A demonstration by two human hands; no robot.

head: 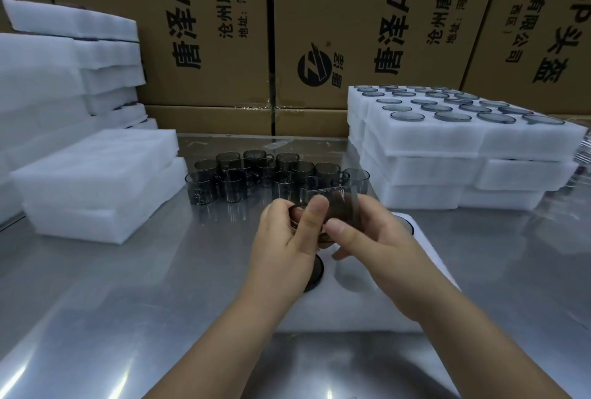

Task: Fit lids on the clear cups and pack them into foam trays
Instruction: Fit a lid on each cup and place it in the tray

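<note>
both hands (289, 234) (364, 232) grip tinted cup (342, 208) above foam tray (351, 312)

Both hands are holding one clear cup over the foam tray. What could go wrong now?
The cup is held in the air by the left hand and right hand; a slip could drop it onto the foam tray or the metal table. The loose cups stand crowded just behind, so a careless reach might knock them together.

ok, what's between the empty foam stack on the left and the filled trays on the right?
A cluster of loose lidless cups on the steel table, in the head view.
</note>
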